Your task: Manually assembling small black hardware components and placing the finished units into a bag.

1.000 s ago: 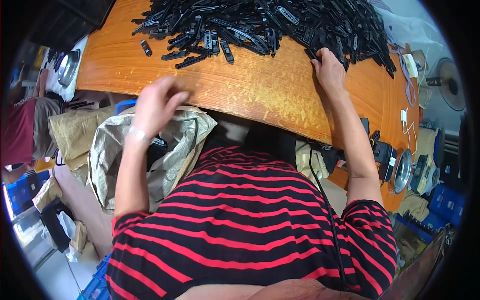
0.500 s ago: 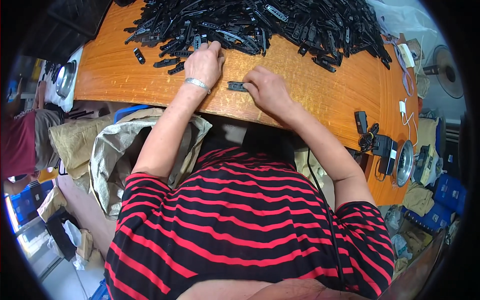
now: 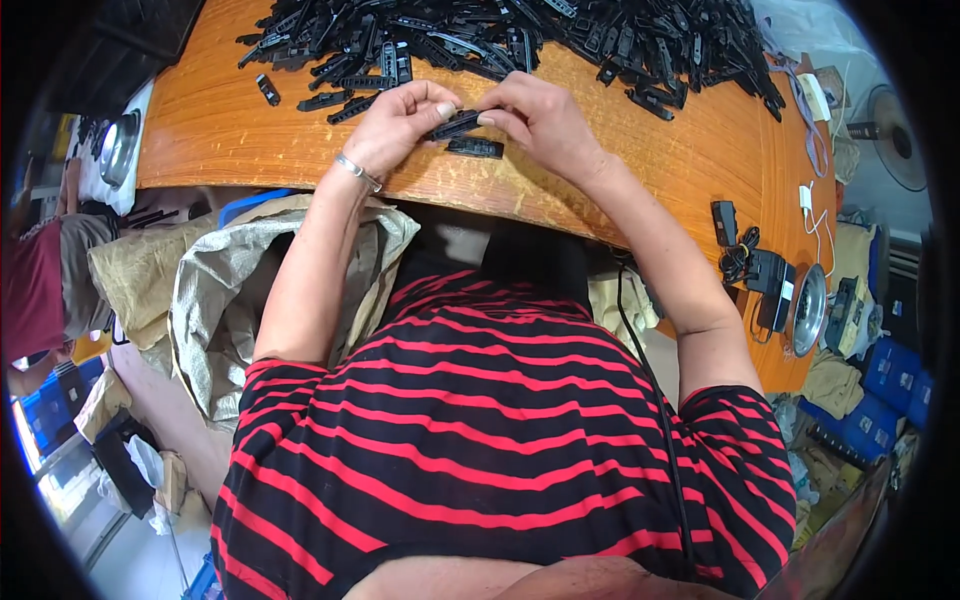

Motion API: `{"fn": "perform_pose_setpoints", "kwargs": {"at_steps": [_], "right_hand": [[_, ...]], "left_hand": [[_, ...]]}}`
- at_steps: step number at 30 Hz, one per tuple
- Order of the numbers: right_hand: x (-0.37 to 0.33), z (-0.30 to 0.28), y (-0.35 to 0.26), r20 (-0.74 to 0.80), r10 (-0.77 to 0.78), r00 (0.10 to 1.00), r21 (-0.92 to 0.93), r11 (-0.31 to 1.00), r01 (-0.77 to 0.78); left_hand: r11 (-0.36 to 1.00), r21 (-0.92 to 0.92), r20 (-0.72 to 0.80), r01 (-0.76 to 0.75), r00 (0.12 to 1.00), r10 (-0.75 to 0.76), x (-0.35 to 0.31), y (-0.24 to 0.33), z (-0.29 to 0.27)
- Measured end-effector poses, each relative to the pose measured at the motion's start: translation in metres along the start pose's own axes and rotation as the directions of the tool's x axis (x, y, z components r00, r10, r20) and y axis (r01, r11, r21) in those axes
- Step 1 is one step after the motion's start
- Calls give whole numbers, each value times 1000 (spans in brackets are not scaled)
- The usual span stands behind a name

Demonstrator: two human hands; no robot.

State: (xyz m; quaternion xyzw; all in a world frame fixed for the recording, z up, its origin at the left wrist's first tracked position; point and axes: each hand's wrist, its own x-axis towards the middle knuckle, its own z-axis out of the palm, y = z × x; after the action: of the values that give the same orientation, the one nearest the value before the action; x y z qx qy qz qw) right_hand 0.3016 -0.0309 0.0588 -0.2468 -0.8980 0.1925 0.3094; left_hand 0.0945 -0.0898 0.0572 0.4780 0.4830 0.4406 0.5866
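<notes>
A slim black plastic part (image 3: 457, 125) is pinched between my two hands, just above the wooden table. My left hand (image 3: 402, 128) grips its left end with thumb and fingers, and my right hand (image 3: 535, 118) holds the right end. On the tabletop right below it lies a second black plastic part (image 3: 475, 148), touched by neither hand. Beyond my hands spreads a large heap of similar black parts (image 3: 440, 45). A few strays lie left of my left hand, among them one short black piece (image 3: 267, 90).
An open woven sack (image 3: 215, 270) hangs at the table's near edge, left of my body. Toward the right of the wooden table (image 3: 690, 190) are a black adapter with coiled cable (image 3: 740, 265) and a metal bowl (image 3: 808, 310). A co-worker (image 3: 45, 280) is at far left.
My left hand has come away from the heap and toward my right. Both hands now hold a part together. The piece my right hand was touching lies released on the table.
</notes>
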Motion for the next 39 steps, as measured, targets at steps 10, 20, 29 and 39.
{"fn": "perform_pose_setpoints", "kwargs": {"at_steps": [10,20,29,39], "right_hand": [[-15,4,-15,330,610,721,367,620,-693],[-18,10,-9,374,651,660,287,596,-750],[-12,10,3,354,561,748,54,786,-615],[-24,15,-4,296,563,772,153,769,-620]], "left_hand": [[988,150,-176,42,984,-15,-5,-20,10],[920,375,-225,115,974,-30,0,-28,15],[822,560,-186,99,983,8,8,-37,7],[757,653,-202,-22,958,202,-3,-36,15]]}}
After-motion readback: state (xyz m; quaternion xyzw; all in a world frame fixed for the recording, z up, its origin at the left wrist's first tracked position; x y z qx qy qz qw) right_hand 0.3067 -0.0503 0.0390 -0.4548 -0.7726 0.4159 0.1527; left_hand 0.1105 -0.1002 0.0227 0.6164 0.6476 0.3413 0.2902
